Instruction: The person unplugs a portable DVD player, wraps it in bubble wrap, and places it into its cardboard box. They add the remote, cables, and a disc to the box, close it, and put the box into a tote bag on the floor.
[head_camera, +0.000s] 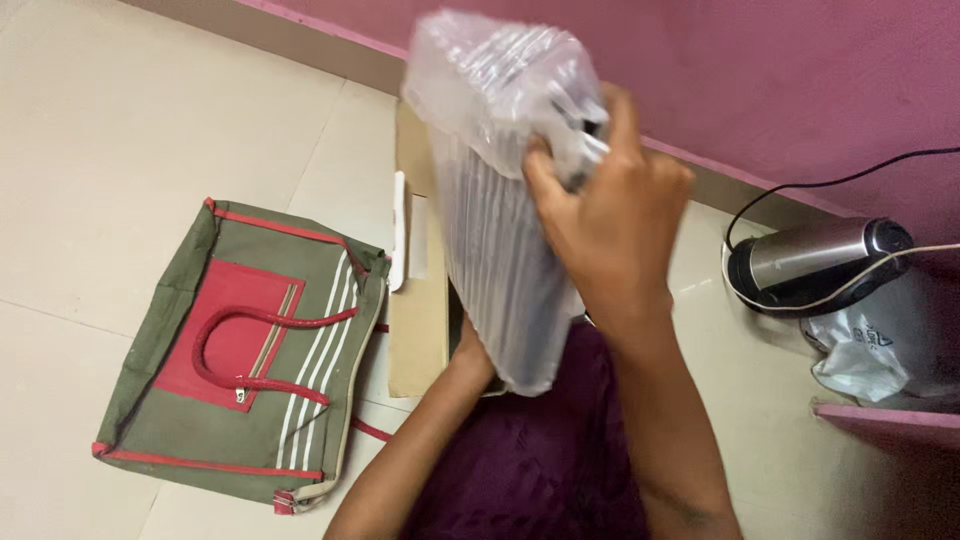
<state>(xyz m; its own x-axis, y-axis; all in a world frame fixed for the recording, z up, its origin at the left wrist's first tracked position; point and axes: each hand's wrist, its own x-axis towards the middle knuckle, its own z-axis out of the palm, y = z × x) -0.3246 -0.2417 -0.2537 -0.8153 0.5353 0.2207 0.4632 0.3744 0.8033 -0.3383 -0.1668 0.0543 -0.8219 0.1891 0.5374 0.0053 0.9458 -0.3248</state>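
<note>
- Air-cushion wrap (500, 200), a clear plastic sleeve of inflated ribs with something dark inside, is held up tilted above the cardboard box (418, 300).
- Right hand (610, 215) clasps the wrap's upper end, fingers curled over its edge and pressed into the plastic.
- Left hand (472, 352) reaches under the wrap's lower end, just above the box; the wrap hides its fingers, so I cannot tell whether it grips.
- Green cloth bag (240, 350) with a red pocket, red handles and white stripes lies flat on the tiled floor, touching the box's left side.
- Steel kettle (815, 258) with a black cord sits well to the right of the box, by the pink wall.
</note>
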